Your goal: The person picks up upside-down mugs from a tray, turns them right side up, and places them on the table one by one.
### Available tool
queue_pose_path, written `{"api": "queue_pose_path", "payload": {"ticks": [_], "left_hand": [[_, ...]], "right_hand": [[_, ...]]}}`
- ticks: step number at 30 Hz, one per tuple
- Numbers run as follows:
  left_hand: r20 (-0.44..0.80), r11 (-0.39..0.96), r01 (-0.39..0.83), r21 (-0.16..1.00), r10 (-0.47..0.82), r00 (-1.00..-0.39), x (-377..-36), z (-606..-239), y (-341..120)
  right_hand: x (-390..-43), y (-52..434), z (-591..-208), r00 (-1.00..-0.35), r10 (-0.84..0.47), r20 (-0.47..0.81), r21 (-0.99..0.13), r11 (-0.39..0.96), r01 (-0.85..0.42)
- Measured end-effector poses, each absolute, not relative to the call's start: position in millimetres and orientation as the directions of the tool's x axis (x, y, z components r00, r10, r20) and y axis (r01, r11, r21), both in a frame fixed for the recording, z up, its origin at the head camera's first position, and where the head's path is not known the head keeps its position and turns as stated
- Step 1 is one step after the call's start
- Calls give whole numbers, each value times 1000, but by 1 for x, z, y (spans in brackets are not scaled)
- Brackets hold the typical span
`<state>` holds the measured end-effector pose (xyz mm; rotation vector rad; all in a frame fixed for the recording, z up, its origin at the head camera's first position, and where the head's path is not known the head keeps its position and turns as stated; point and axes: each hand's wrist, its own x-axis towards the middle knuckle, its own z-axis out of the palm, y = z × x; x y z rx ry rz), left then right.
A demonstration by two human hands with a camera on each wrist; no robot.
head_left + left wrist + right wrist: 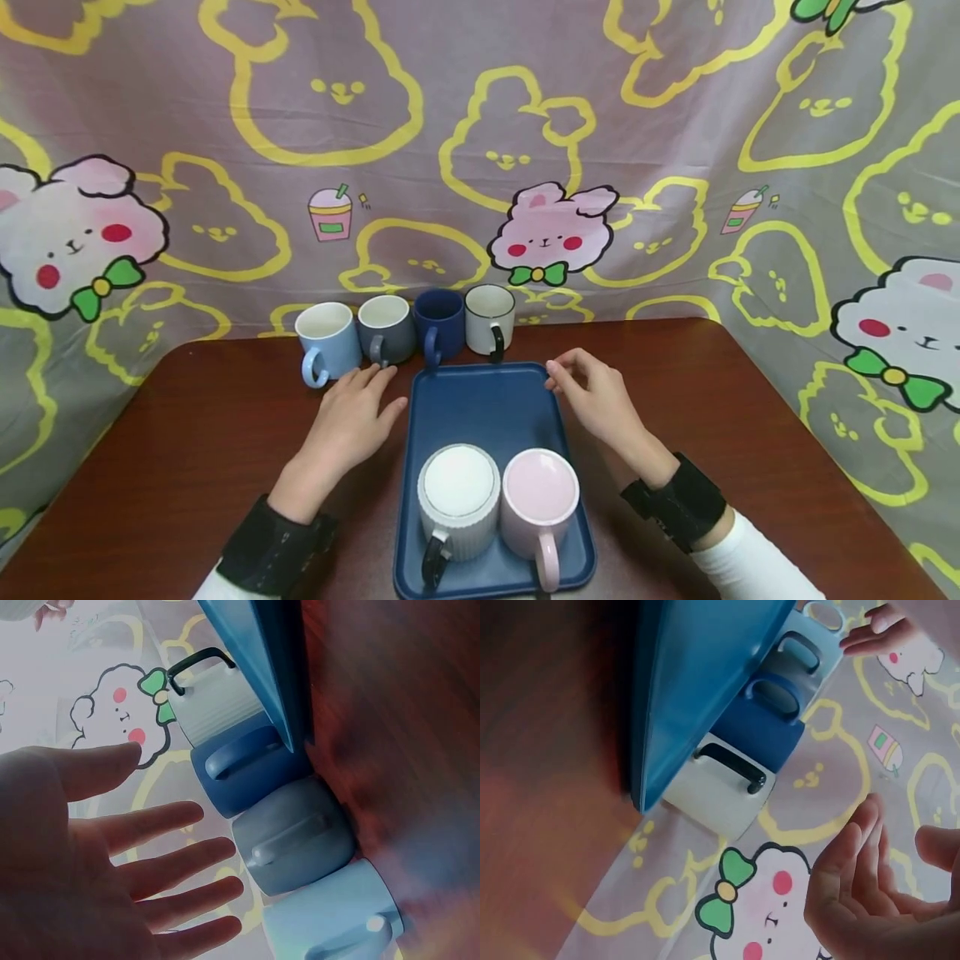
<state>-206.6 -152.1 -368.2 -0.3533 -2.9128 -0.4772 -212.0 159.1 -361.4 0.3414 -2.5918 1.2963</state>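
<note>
My left hand point(351, 421) hovers near the grey mug point(390, 340) with fingers spread; nothing is in it. My right hand point(598, 398) is over the upper right corner of a blue tray point(480, 408), fingers loosely bent and holding nothing. Along the back stand a light blue mug point(333, 342), the grey one, a navy mug point(447, 321) and a white mug point(483, 321) with a black handle. At the tray's near end sit a ribbed pale grey mug point(468, 533) with a black handle and a pink mug point(521, 525), side by side.
The brown wooden table point(210, 450) extends on both sides of the tray. Just behind the row of mugs hangs a printed cloth point(420, 183) with cartoon figures, which also borders the table at left and right.
</note>
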Motion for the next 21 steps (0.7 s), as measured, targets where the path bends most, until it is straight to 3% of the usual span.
{"api": "queue_pose_path", "payload": {"ticks": [13, 21], "left_hand": [[197, 912, 266, 313, 211, -957, -209, -366, -140], [199, 907, 287, 309, 233, -952, -211, -364, -134]], "right_hand": [[-180, 173, -356, -942, -229, 247, -743, 580, -336], [-162, 185, -347, -940, -319, 125, -762, 576, -296]]}}
